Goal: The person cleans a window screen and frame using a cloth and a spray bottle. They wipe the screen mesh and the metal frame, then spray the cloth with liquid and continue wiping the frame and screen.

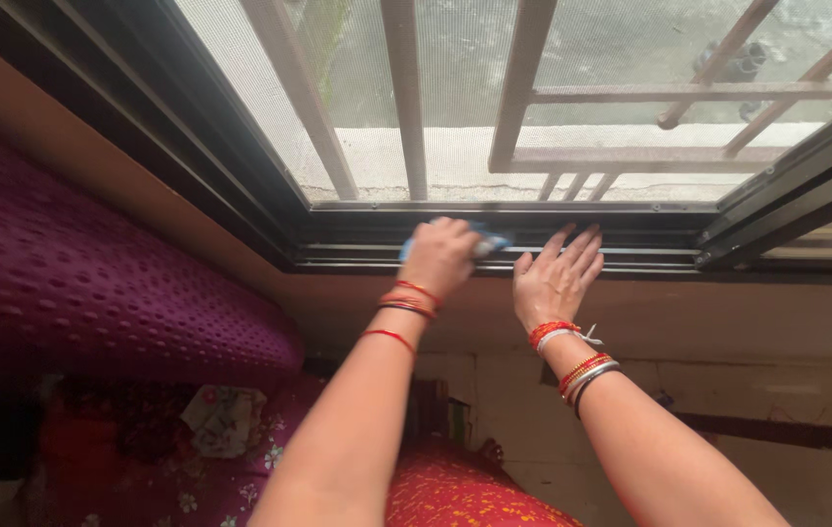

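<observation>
Blue cloth (pixel 487 240) sits seemingly bunched under left hand (pixel 438 256) on window track (pixel 631 256).

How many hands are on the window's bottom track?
2. The left hand presses a crumpled blue cloth onto the dark metal window track; the right hand lies flat, fingers spread, just beside it on the track.

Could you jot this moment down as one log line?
left hand: pressing blue cloth on window track | right hand: flat, open on the track
</observation>
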